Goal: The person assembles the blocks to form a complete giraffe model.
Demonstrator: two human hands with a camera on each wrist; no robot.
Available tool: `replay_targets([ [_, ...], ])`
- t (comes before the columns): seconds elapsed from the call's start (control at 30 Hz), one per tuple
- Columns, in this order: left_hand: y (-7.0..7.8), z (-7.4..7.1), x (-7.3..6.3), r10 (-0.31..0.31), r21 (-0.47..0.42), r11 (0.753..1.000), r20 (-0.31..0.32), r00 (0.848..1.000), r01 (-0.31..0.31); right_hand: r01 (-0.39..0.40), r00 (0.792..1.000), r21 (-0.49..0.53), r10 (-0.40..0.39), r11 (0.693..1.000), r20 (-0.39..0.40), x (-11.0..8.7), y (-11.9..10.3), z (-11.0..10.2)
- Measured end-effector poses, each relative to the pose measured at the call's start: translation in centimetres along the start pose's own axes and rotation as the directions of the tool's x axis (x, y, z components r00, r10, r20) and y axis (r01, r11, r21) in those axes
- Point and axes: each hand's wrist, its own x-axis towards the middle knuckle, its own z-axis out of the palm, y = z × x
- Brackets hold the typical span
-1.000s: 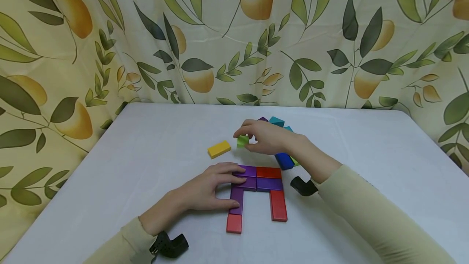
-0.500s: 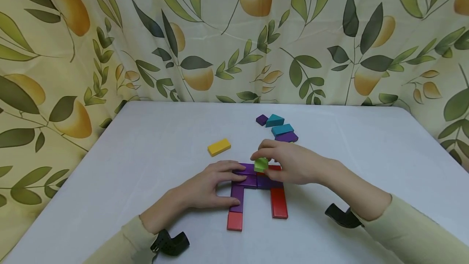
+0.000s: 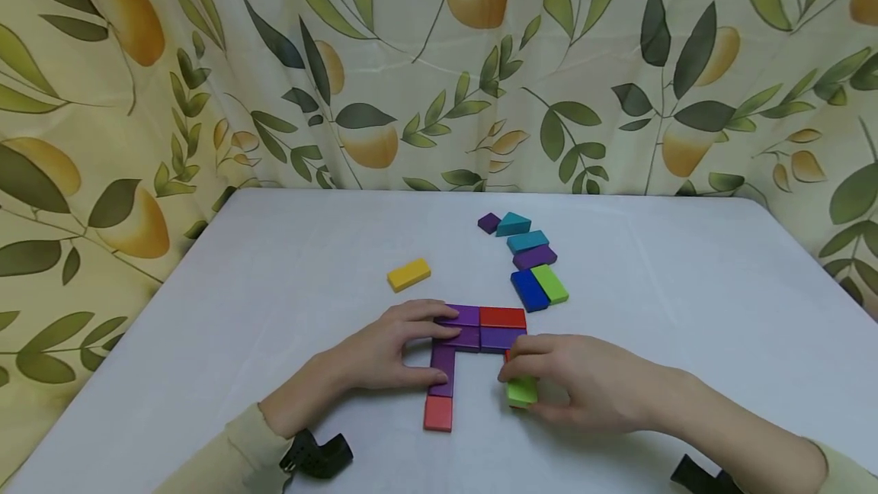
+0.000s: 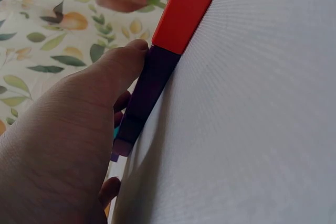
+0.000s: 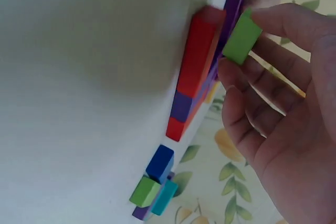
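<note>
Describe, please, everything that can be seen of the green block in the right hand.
The green block is small and bright, with a smooth, plain broad face; its material cannot be told. The right hand pinches it between thumb and fingers, partly hiding it. It is held off the table, seemingly above a red block; the right-wrist view shows a gap between the two.

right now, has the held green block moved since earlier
Yes, in the head view the held green block has moved rightward and nearer, judged against the yellow block.
</note>
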Motion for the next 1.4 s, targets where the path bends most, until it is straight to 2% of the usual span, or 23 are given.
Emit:
replay_targets([
  [0.2,0.2,-0.1,-0.2,-0.024,-0.008,1.000,0.002,1.000,0.024,0.049,0.997,0.020,-0.050,0.999,0.059,-0.8,-0.4,1.1],
  [0.33,0.1,0.0,-0.2,-0.022,-0.001,1.000,0.002,1.000,0.022,0.068,0.997,-0.007,-0.068,0.998,0.049,-0.8,-0.5,1.8],
  [0.47,-0.1,0.1,-0.1,-0.022,0.004,1.000,0.004,1.000,0.022,0.044,0.998,-0.025,-0.043,0.999,0.042,-0.8,-0.7,2.4],
  [0.67,-0.3,0.2,-0.1,-0.011,0.001,1.000,0.000,1.000,0.011,-0.013,0.997,-0.018,0.014,1.000,0.077,-0.7,-0.6,2.6],
  [1.13,-0.3,0.2,-0.1,-0.002,-0.007,1.000,-0.004,1.000,0.002,-0.009,0.998,0.011,0.008,1.000,0.062,-0.6,-0.7,2.9],
  [1.4,-0.3,0.2,-0.1,0.007,-0.006,1.000,-0.007,1.000,-0.007,-0.064,0.997,0.070,0.060,0.996,0.058,-0.9,-0.5,2.1],
])
